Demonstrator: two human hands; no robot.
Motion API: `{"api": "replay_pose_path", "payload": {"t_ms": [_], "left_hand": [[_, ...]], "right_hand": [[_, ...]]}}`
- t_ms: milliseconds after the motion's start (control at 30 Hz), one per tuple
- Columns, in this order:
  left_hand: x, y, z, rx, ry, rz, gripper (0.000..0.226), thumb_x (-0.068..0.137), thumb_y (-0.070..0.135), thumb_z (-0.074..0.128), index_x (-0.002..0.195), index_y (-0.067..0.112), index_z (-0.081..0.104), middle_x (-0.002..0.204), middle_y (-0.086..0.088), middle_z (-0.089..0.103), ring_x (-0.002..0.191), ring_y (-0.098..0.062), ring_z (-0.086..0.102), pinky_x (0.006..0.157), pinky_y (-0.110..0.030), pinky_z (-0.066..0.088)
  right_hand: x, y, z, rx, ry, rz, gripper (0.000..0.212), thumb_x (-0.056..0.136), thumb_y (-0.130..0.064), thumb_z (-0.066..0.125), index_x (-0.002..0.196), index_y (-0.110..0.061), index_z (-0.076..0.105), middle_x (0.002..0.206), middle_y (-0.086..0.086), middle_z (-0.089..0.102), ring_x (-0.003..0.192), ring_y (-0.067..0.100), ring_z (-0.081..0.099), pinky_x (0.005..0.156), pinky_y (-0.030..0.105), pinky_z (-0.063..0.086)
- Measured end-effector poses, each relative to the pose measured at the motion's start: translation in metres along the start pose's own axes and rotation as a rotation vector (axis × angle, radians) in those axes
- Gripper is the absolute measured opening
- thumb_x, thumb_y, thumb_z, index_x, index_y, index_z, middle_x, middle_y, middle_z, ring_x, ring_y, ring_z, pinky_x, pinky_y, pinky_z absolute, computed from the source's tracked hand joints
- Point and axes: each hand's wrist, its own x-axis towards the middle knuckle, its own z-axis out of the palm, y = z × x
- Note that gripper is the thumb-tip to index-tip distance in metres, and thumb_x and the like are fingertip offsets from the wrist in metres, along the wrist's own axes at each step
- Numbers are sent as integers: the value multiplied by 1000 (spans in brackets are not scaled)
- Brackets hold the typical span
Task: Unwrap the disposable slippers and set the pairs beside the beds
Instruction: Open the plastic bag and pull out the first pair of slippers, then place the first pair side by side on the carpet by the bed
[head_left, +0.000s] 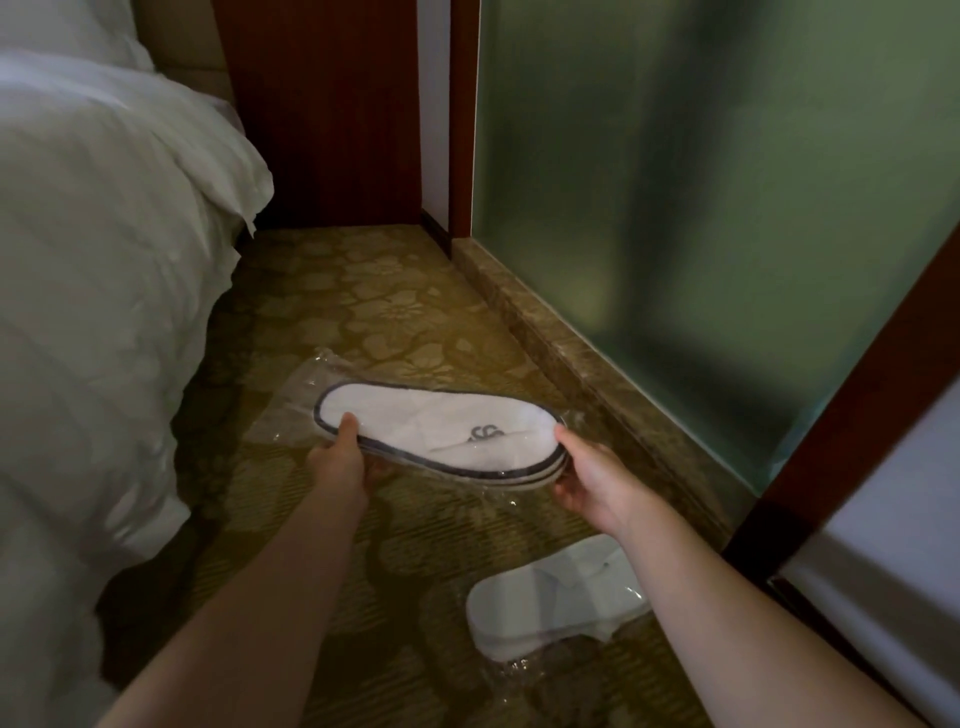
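A flat stacked pair of white slippers with dark trim sits in a clear plastic wrapper, held level above the carpet. My left hand grips the heel end, thumb on top. At the toe end, my right hand holds the pair from below and the side. The wrapper's loose end trails out to the left past the heel. A second white pair, also in clear plastic, lies on the carpet under my right forearm.
A bed with a white duvet fills the left side. A frosted glass wall on a stone sill runs along the right. A dark wooden panel stands at the back. Patterned gold carpet lies between.
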Motion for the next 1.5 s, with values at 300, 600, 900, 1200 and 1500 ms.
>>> {"api": "replay_pose_path", "payload": {"t_ms": [300,600,900,1200,1500], "left_hand": [[1,6,2,109,23,-14,44,93,30,54,129,5,47,117,-17,64,73,-23,63,54,-34,53],[22,6,-7,165,72,-32,22,97,10,40,90,-1,58,54,-10,65,44,-18,63,33,-23,47],[38,-2,-33,86,244,-4,24,98,10,38,93,2,59,53,-4,67,31,-7,56,33,-17,45],[61,-50,-9,75,117,-49,40,98,19,32,131,3,47,74,0,64,24,-2,54,27,-10,37],[52,-127,48,21,-15,-176,42,102,12,27,143,5,31,126,-14,57,107,-27,64,65,-24,55]], "right_hand": [[9,5,-5,-26,119,-80,39,86,-34,62,118,-13,56,88,6,65,61,14,55,33,18,37],[11,0,-28,115,508,-219,23,89,-29,54,105,-14,55,92,10,59,59,17,52,46,26,38],[15,12,-68,286,791,-203,51,87,-35,48,129,-7,53,123,19,62,98,35,64,50,27,44],[24,25,-78,400,759,-214,49,93,-27,50,136,-6,40,126,19,55,69,21,61,46,21,54],[46,38,-89,538,546,-177,49,93,-21,52,138,-19,34,116,10,46,96,29,55,66,36,54]]}}
